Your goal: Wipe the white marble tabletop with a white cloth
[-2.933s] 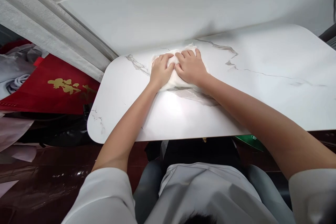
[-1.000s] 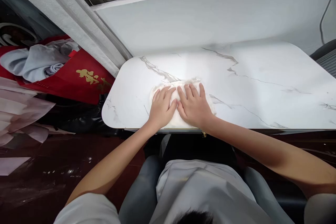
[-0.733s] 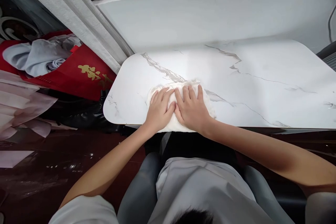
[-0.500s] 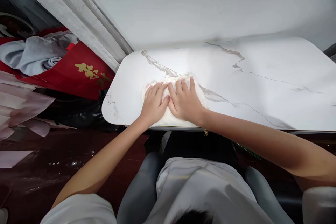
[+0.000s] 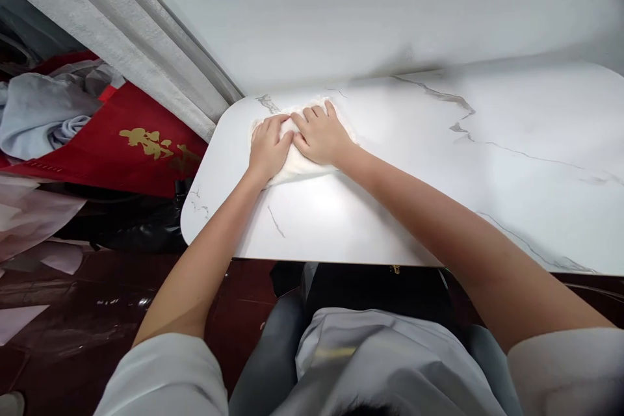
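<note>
A white, fluffy-looking cloth (image 5: pixel 301 166) lies on the white marble-patterned tabletop (image 5: pixel 390 214), near its far edge and left end. Both palms rest on it, side by side. My left hand (image 5: pixel 270 143) is flat on the cloth's left part, fingers stretched forward. On the right part lies my right hand (image 5: pixel 319 133), its fingers spread a little and pressed down. The two thumbs point toward each other, a small gap apart. Much of the cloth is hidden beneath the hands.
A pale grey panel (image 5: pixel 365 13) stands along the table's back edge. Left of the table are a grey post (image 5: pixel 121 32) and a red bag (image 5: pixel 146 136) with gold lettering, with grey fabric (image 5: pixel 49 110) in it. The floor (image 5: pixel 97 325) is dark red and shiny.
Both hands have moved away from me together with the cloth, from the table's front edge toward its back edge. The view has shifted slightly.
</note>
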A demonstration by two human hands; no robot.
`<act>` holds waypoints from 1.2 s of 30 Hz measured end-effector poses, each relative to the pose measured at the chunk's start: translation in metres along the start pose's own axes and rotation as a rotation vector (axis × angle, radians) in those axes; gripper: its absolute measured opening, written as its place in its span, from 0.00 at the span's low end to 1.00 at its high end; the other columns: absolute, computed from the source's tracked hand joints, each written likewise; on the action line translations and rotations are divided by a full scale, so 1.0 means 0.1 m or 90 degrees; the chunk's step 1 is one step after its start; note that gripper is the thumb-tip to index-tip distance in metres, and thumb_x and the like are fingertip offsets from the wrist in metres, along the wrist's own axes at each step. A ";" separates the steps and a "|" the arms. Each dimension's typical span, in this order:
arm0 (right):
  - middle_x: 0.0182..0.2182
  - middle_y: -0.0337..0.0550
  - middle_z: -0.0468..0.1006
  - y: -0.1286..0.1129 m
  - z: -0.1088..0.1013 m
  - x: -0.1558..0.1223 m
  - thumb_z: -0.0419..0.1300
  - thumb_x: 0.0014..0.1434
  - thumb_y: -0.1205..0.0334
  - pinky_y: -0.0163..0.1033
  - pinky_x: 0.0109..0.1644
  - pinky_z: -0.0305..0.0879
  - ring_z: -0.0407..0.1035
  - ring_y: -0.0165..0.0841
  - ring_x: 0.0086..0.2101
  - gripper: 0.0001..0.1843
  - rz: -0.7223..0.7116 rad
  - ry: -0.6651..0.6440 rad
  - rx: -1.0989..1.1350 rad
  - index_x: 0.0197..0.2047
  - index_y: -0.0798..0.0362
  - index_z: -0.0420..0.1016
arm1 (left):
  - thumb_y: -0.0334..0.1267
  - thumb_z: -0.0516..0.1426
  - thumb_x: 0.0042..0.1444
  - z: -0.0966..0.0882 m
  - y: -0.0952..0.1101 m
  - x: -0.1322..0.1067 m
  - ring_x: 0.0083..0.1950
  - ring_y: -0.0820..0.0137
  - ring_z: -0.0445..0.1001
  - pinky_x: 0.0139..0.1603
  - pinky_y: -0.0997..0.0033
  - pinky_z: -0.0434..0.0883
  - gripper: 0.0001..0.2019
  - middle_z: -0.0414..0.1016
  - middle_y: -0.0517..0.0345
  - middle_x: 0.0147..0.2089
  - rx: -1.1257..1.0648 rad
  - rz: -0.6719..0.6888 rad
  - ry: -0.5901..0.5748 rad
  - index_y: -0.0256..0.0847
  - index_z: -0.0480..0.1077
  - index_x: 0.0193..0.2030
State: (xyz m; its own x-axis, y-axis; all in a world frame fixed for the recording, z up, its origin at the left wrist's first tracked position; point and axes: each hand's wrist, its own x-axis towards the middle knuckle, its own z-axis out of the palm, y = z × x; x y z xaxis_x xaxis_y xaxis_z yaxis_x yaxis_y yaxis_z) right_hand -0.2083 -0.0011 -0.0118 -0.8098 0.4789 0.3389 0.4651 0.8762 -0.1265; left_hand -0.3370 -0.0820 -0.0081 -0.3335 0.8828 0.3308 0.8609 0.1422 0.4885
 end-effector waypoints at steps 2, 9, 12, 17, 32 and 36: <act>0.53 0.58 0.70 0.07 0.05 0.13 0.39 0.69 0.61 0.68 0.66 0.39 0.60 0.49 0.55 0.25 0.007 0.004 0.009 0.62 0.62 0.63 | 0.34 0.52 0.60 0.03 -0.08 0.15 0.63 0.56 0.68 0.68 0.54 0.59 0.17 0.73 0.50 0.58 -0.014 -0.002 0.007 0.41 0.70 0.55; 0.55 0.57 0.69 0.25 0.12 0.50 0.39 0.70 0.62 0.66 0.67 0.40 0.59 0.48 0.58 0.24 0.051 0.000 0.028 0.62 0.62 0.63 | 0.32 0.53 0.59 0.15 -0.26 0.63 0.60 0.56 0.70 0.66 0.53 0.61 0.14 0.75 0.51 0.54 -0.047 -0.021 0.021 0.42 0.71 0.52; 0.56 0.57 0.70 0.30 0.10 0.60 0.43 0.70 0.64 0.60 0.68 0.43 0.61 0.46 0.58 0.23 0.075 0.012 0.033 0.62 0.64 0.66 | 0.32 0.54 0.60 0.19 -0.31 0.80 0.61 0.56 0.70 0.66 0.54 0.62 0.13 0.75 0.54 0.53 -0.063 -0.024 0.020 0.44 0.71 0.50; 0.55 0.57 0.73 0.42 0.16 0.77 0.35 0.71 0.59 0.56 0.65 0.48 0.64 0.44 0.56 0.31 0.088 0.059 0.016 0.57 0.71 0.71 | 0.31 0.53 0.62 0.24 -0.34 1.02 0.60 0.61 0.70 0.65 0.57 0.64 0.12 0.75 0.59 0.53 -0.060 -0.030 0.021 0.44 0.72 0.50; 0.48 0.59 0.77 0.51 0.41 0.92 0.22 0.66 0.55 0.61 0.62 0.52 0.68 0.45 0.51 0.45 0.071 0.149 -0.009 0.55 0.72 0.74 | 0.34 0.52 0.60 0.24 -0.45 1.11 0.62 0.56 0.69 0.66 0.52 0.62 0.16 0.74 0.54 0.56 -0.072 0.004 -0.005 0.46 0.71 0.54; 0.54 0.60 0.72 0.29 0.25 0.66 0.40 0.68 0.62 0.66 0.66 0.44 0.63 0.49 0.56 0.27 0.080 0.061 -0.028 0.63 0.65 0.66 | 0.34 0.53 0.59 0.15 -0.37 0.85 0.61 0.58 0.70 0.66 0.54 0.62 0.17 0.75 0.53 0.56 -0.064 -0.002 0.002 0.44 0.72 0.54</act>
State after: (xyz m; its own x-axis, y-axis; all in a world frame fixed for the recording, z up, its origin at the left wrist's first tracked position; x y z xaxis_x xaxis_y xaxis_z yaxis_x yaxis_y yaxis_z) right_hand -0.2572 0.0568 -0.0164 -0.7073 0.5758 0.4101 0.5780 0.8051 -0.1335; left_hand -0.3915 -0.0056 -0.0098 -0.3375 0.8808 0.3322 0.8170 0.0988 0.5681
